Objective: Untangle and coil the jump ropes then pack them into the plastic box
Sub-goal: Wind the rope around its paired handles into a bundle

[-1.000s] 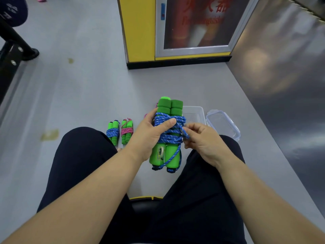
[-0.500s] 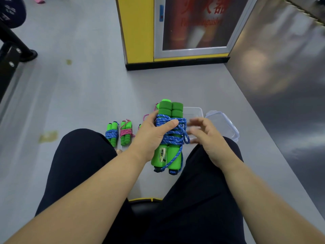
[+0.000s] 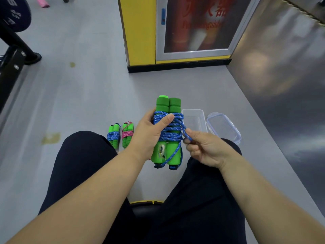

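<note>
A jump rope with two green foam handles (image 3: 168, 107) side by side is held upright above my lap. Blue cord (image 3: 169, 128) is wound round the handles' middle. My left hand (image 3: 149, 132) grips the bundle, thumb pressed on the coils. My right hand (image 3: 202, 147) pinches the loose end of the blue cord just right of the bundle. On the floor behind stand the clear plastic box (image 3: 193, 118), nothing visible inside it, and its lid (image 3: 223, 126) to the right. Two coiled ropes lie left of my hand: one blue-corded (image 3: 114, 135), one pink-corded (image 3: 127, 133).
I sit with dark-trousered knees on either side of the bundle. A yellow cabinet with a glass door (image 3: 175, 32) stands ahead. A shiny metal wall (image 3: 281, 76) runs along the right. A black frame and another person's leg (image 3: 15, 50) are at far left.
My right hand let go of the cord and opened, then closed again on the cord's end lower and to the right. The bundle stayed in my left hand.
</note>
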{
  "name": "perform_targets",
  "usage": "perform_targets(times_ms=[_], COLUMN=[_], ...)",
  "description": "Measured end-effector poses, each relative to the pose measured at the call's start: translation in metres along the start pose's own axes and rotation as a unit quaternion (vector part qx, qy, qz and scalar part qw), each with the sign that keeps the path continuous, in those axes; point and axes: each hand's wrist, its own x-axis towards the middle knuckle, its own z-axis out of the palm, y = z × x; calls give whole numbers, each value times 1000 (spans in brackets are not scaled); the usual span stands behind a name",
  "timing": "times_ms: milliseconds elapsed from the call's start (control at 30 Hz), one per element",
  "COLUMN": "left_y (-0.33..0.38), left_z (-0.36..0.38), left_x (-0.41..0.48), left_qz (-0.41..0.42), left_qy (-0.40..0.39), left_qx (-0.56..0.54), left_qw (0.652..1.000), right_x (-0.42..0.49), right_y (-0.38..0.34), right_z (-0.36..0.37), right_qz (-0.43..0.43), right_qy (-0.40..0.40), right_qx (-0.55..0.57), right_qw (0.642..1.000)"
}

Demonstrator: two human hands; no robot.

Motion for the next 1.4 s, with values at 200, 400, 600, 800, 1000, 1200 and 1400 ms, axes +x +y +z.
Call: perform_targets(times_ms=[200, 400, 600, 800, 1000, 1200, 1400], left_y=[-2, -2, -1, -2, -16, -27, -51], left_z=[-5, 2, 0, 2, -13, -31, -61], left_x=[-1, -2, -5, -2, 8, 28, 63], left_qz=[-19, -56, -96, -124, -107, -113, -187], left_qy=[-43, -52, 15, -11, 11, 33, 97], left_qx=[39, 0, 19, -13, 20, 42, 121], left_qw=[998, 997, 995, 992, 994, 992, 970], right_x=[5, 8, 18, 17, 32, 67, 131], right_y=[4, 8, 8, 7, 24, 14, 34], right_z=[-11, 5, 2, -2, -4, 8, 31], right_qz=[-91, -398, -363, -360, -241, -68, -12], right_qy=[44, 67, 67, 72, 71, -7, 1], right_qx=[-118, -333, -323, -213, -158, -99, -25], right_qw=[988, 852, 871, 906, 955, 993, 1000])
